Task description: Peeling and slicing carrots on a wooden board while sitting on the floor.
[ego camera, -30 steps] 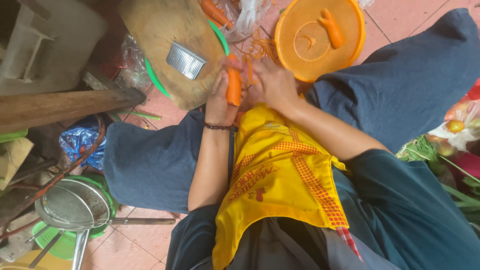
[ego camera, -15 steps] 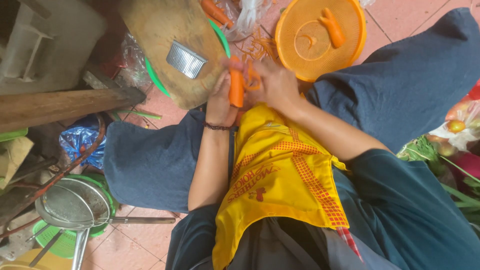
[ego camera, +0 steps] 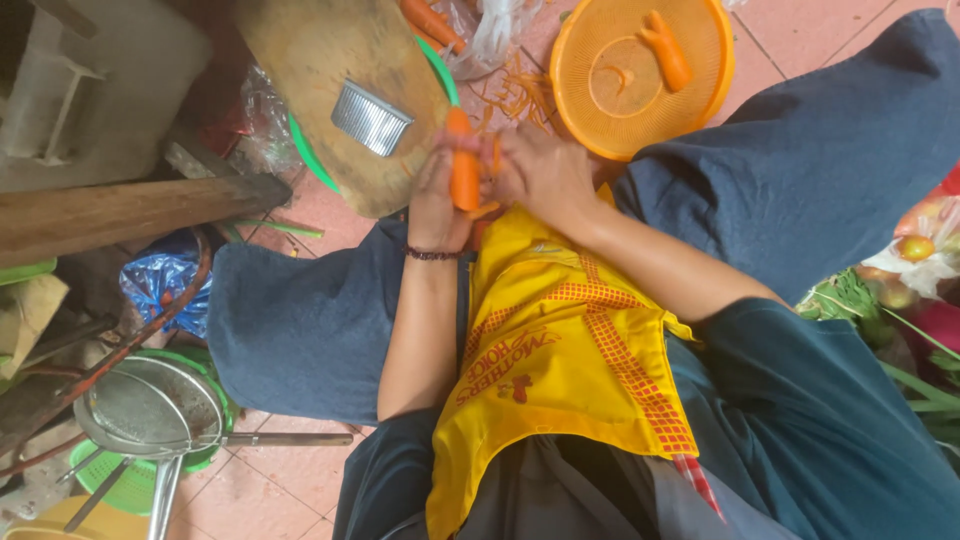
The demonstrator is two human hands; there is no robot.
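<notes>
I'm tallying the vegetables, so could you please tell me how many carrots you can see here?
3: one carrot held in the left hand, one lying in the orange basket at, one near the plastic bag at. More may be hidden there.

Carrot (ego camera: pixel 464 170): orange, smooth surface, held roughly upright, top end bare, lower part covered by fingers. Position: just beside the near edge of the round wooden chopping block (ego camera: pixel 340 70), directly above the yellow apron (ego camera: pixel 560 350).
</notes>
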